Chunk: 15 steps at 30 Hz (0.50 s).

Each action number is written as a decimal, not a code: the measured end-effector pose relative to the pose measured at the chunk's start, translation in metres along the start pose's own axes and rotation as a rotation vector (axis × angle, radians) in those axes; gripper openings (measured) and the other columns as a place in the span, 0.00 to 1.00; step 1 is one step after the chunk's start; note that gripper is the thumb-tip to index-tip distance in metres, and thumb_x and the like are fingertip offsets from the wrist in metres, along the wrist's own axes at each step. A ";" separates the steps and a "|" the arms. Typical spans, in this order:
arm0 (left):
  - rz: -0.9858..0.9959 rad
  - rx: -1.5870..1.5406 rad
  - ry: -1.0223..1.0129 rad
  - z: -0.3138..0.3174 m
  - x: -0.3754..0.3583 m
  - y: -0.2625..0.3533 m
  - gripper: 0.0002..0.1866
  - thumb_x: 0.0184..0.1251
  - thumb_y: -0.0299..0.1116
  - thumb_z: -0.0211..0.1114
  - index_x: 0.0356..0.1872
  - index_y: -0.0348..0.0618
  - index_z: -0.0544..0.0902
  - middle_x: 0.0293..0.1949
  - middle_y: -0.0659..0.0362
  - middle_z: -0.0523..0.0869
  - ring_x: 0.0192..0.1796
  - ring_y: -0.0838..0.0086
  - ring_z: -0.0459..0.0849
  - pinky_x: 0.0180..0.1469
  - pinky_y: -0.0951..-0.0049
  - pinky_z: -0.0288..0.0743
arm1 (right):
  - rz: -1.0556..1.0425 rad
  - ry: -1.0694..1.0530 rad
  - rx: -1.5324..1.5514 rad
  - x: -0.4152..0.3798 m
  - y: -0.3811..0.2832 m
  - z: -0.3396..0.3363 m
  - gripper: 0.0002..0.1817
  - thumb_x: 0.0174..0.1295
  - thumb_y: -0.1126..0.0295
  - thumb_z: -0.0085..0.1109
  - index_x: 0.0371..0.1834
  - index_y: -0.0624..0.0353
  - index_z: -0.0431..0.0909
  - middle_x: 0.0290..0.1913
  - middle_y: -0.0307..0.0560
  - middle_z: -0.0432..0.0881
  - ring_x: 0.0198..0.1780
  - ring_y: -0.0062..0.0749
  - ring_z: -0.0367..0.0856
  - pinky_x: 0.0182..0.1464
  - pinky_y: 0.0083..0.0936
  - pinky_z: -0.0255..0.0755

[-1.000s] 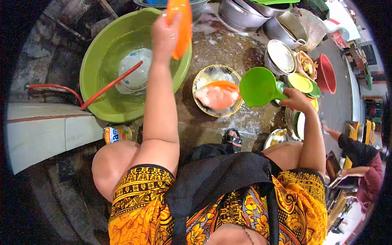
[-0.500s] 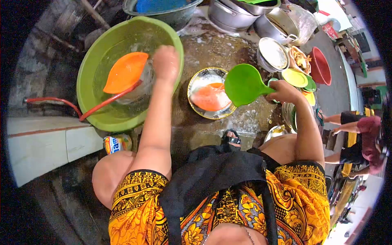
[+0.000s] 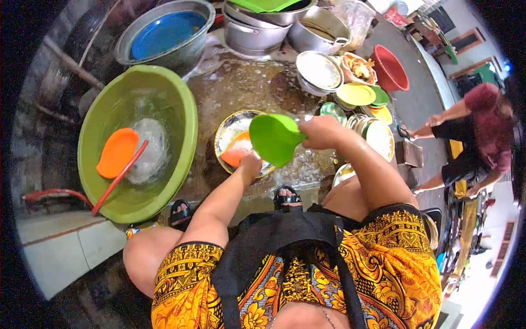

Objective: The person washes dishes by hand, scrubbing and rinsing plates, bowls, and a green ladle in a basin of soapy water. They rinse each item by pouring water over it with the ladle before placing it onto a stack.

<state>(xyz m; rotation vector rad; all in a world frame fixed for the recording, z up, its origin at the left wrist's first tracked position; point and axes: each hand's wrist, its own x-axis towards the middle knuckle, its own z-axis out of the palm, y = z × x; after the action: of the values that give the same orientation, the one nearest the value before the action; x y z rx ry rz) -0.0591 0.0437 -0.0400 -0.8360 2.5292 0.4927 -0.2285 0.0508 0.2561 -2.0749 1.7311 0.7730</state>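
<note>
My right hand (image 3: pixel 320 131) is closed round the handle of a green plastic dipper (image 3: pixel 274 140), held up in front of me. Beneath and left of the dipper, a plate with a patterned rim (image 3: pixel 220 143) stands on the wet floor with white suds in it. An orange plastic dish (image 3: pixel 236 152), partly covered in foam, lies in that plate. My left hand (image 3: pixel 251 165) has curled fingers on the dish's near edge; the dipper is just above it. Another orange dish (image 3: pixel 118 153) floats in a large green basin (image 3: pixel 189 118) of water to the left.
A red hose (image 3: pixel 118 180) hangs over the basin's edge. Behind stand a metal tub with blue inside (image 3: pixel 167 35) and several pots (image 3: pixel 255 37). Stacked bowls (image 3: pixel 319 71), plates (image 3: pixel 378 140) and a red basin (image 3: pixel 390 68) are at right. Another person (image 3: pixel 482 126) is far right.
My left hand has left the green basin and come down to the orange dish in the plate. The dipper stays in my right hand. The view has turned, shifting everything leftward.
</note>
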 end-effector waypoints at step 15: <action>-0.216 -0.950 0.827 -0.058 0.029 -0.064 0.18 0.68 0.42 0.49 0.36 0.38 0.82 0.32 0.46 0.84 0.35 0.51 0.82 0.39 0.59 0.76 | 0.035 0.477 -0.237 -0.015 -0.018 -0.011 0.08 0.58 0.68 0.50 0.30 0.55 0.79 0.22 0.45 0.81 0.28 0.38 0.84 0.25 0.34 0.75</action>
<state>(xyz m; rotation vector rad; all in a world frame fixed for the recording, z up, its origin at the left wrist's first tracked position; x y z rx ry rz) -0.0568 -0.0445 -0.0182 -1.9490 2.7625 1.6017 -0.2110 0.0603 0.2719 -2.5569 1.9990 0.5406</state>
